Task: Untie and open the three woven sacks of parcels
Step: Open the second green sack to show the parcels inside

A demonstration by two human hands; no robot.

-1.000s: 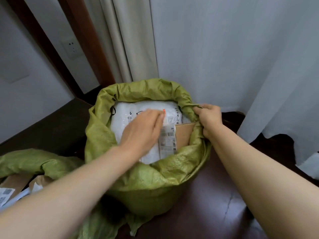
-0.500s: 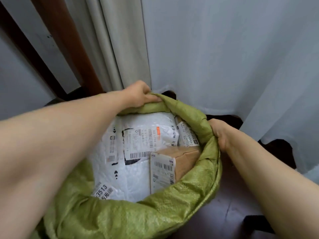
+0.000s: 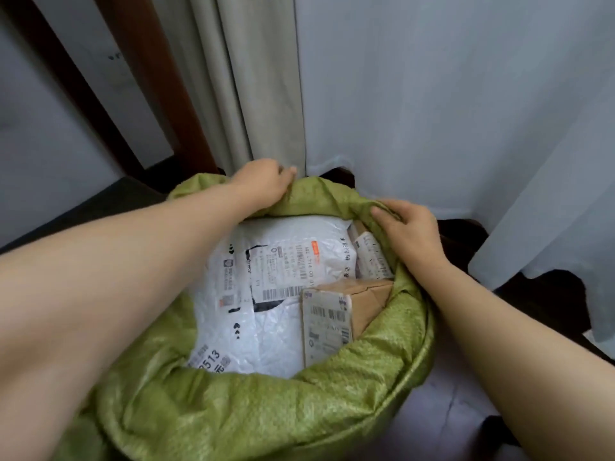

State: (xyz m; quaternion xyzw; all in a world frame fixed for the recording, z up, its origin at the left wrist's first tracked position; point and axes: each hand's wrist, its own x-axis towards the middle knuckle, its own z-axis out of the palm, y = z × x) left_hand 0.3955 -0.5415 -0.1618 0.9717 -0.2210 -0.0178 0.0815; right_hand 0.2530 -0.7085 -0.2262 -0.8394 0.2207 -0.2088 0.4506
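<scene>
**Both hands gripping the rolled rim of an open green sack**

A green woven sack [image 3: 266, 410] is sitting on the dark floor [image 3: 449, 410], filling the lower centre of the frame. Its mouth is gaping wide, with the fabric bunching into a thick rolled rim all the way round.

The left hand [image 3: 263, 186] is reaching in from the left edge of the frame and gripping the rim at the top of the sack's mouth, just above centre, its fingers curling over the green fabric. The right hand [image 3: 409, 231] is coming in from the lower right and clutching the rim at the mouth's upper right; its thumb is lying along the inner side of the fold, and its other fingers are wrapping over the outside, mostly hidden.

Inside the sack, a large white plastic mailer [image 3: 266, 327] with printed shipping labels is lying on top, taking up most of the opening. A brown cardboard box [image 3: 362, 301] is resting against its right edge, with a barcode label [image 3: 327, 327] facing up. A smaller labelled parcel [image 3: 372, 257] is wedging in beside the box, just under the right hand.

Behind the sack, a beige curtain [image 3: 253, 78] is hanging at upper centre, and a pale sheer curtain [image 3: 432, 94] is covering the upper right.
</scene>
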